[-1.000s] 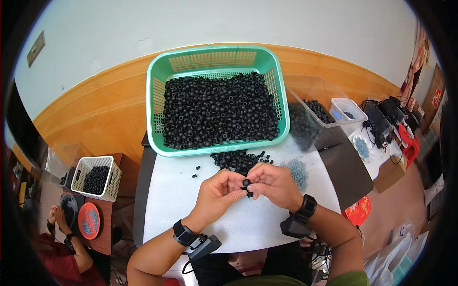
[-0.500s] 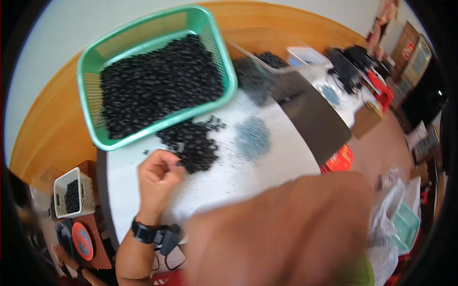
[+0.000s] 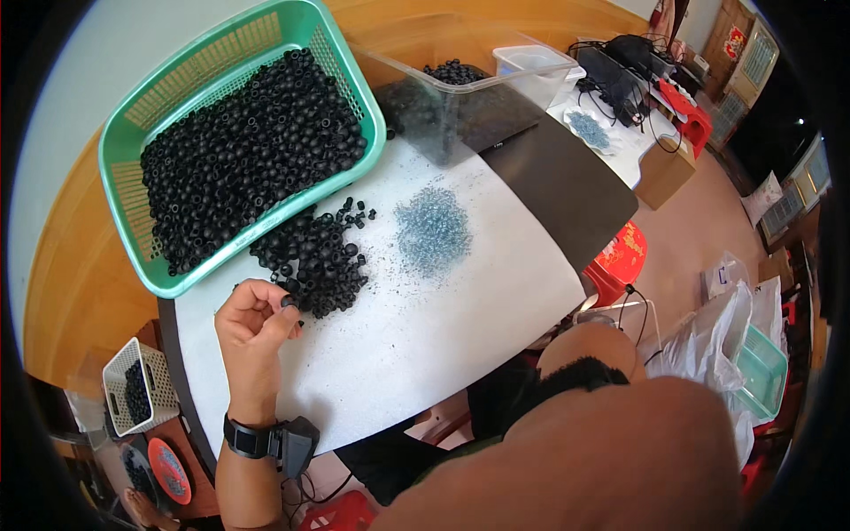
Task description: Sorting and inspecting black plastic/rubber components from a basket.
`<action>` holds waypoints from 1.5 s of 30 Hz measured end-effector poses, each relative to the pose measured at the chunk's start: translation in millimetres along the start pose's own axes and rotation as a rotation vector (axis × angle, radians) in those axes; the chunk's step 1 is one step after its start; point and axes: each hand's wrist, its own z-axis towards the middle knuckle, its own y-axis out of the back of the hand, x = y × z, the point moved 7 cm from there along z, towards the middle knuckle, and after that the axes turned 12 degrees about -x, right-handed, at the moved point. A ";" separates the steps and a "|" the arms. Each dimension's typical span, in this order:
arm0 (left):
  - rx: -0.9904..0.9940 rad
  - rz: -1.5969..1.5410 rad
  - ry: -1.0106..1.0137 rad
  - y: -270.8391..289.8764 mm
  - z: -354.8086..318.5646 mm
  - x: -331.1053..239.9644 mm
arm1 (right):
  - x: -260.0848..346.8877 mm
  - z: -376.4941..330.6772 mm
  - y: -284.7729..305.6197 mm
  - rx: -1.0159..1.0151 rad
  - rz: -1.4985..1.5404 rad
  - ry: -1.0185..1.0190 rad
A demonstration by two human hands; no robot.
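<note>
My left hand [image 3: 252, 332], with a black strap and box [image 3: 270, 440] on its wrist, is closed in a pinch on a small round black piece [image 3: 289, 302] between thumb and forefinger. It is at the near left edge of a pile of small black ring-like pieces [image 3: 323, 265] on the white table surface [image 3: 460, 327]. To the right of that pile lies a heap of tiny pale-blue clear bits [image 3: 434, 232]. A large bare part of my right arm [image 3: 602, 460] fills the lower right. My right hand is not visible.
A green basket [image 3: 376, 146] full of black pieces stands behind the pile. Beyond are a clear bin [image 3: 452, 111] and a dark board [image 3: 567, 195]. At lower left are a white basket [image 3: 164, 380], an orange dish [image 3: 168, 469] and another person's hand [image 3: 142, 509]. A red stool [image 3: 620, 257] stands right.
The whole view has shifted, so the table things sit further left and higher. My right arm has lowered toward the lower right, uncovering the table's near edge. My left hand keeps its pinch by the pile.
</note>
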 end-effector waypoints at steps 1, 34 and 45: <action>-0.011 0.006 -0.004 3.7 -0.9 0.6 | 3.2 -6.2 0.2 0.027 0.037 0.004; 0.163 -0.159 0.138 -7.4 -1.9 6.1 | -131.4 0.4 94.8 0.262 -1.397 -0.038; 0.233 -0.204 0.107 -13.4 -7.1 4.9 | -100.3 14.5 44.0 0.027 -1.147 0.248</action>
